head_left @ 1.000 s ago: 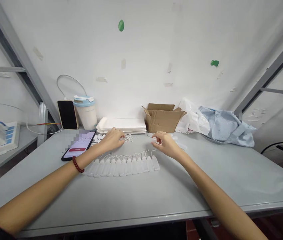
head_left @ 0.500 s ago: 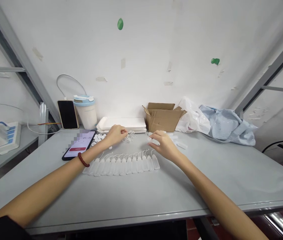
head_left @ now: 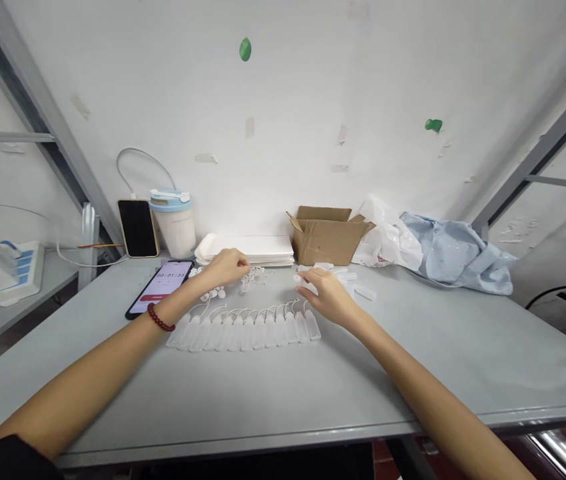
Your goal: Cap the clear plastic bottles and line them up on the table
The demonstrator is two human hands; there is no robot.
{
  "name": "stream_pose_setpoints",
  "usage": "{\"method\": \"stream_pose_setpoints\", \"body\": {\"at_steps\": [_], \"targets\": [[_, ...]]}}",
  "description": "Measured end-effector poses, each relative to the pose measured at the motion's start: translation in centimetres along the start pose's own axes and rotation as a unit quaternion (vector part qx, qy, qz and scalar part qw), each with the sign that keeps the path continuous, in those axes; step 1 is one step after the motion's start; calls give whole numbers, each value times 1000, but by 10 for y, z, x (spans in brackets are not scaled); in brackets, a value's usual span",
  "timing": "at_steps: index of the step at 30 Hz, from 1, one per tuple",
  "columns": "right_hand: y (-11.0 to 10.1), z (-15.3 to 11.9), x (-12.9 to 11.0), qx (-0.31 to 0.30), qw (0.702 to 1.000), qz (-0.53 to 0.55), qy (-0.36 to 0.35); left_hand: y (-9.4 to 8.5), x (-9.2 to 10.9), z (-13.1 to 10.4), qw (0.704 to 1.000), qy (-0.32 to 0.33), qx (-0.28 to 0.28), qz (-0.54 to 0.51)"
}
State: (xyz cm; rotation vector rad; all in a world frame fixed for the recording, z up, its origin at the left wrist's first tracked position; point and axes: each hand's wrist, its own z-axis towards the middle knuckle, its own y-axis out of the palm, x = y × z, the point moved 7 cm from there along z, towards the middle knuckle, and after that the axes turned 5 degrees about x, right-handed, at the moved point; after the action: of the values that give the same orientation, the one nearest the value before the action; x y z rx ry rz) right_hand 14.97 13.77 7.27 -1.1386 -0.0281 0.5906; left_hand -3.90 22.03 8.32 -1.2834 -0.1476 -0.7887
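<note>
left hand [head_left: 231, 266]: held at 12 o'clock from the row of corded tubes [head_left: 247, 333], beside the white cords [head_left: 261, 275]; fingers curled, whether anything is gripped cannot be told | right hand [head_left: 327, 293]: held at 2 o'clock from that row, small pale piece [head_left: 299, 279] pinched between thumb and fingertips | loose tubes [head_left: 364, 292]: scattered just beyond its knuckles, 2 o'clock

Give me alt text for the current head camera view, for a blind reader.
A person's left hand is close to loose white strings on a grey table, while the right hand holds a small whitish piece. Nearer the person lies a row of translucent pieces with strings. Behind stand a lidded cup and an open cardboard box.
</note>
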Motion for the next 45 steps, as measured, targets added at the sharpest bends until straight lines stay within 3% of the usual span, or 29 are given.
{"method": "stream_pose_setpoints", "body": {"at_steps": [8,13,17,24,30,33,38,45], "targets": [[3,-1,-1,-14,1000,11,9,-8,-2,5,998,-19,12,-61],[3,-2,-3,-5,1000,19,5,-19,5,-3,990,-26,64,-124],[4,-3,-5,-1,1000,16,-1,-30,-1,-9,975,-57,114,-180],[6,-3,-9,-8,1000,20,-10,-28,-9,-18,969,-92,97,-208],[7,-3,-10,-8,1000,22,-9,-2,-22,-25,928,-153,-73,-331],[6,-4,-11,-7,1000,23,-10,-2,-29,-25,914,-164,-37,-370],[7,-5,-15,-7,999,27,-17,1,-31,-24,925,-163,31,-342],[5,-5,-18,-1,999,34,-20,2,-15,-34,934,-142,22,-328]]}}
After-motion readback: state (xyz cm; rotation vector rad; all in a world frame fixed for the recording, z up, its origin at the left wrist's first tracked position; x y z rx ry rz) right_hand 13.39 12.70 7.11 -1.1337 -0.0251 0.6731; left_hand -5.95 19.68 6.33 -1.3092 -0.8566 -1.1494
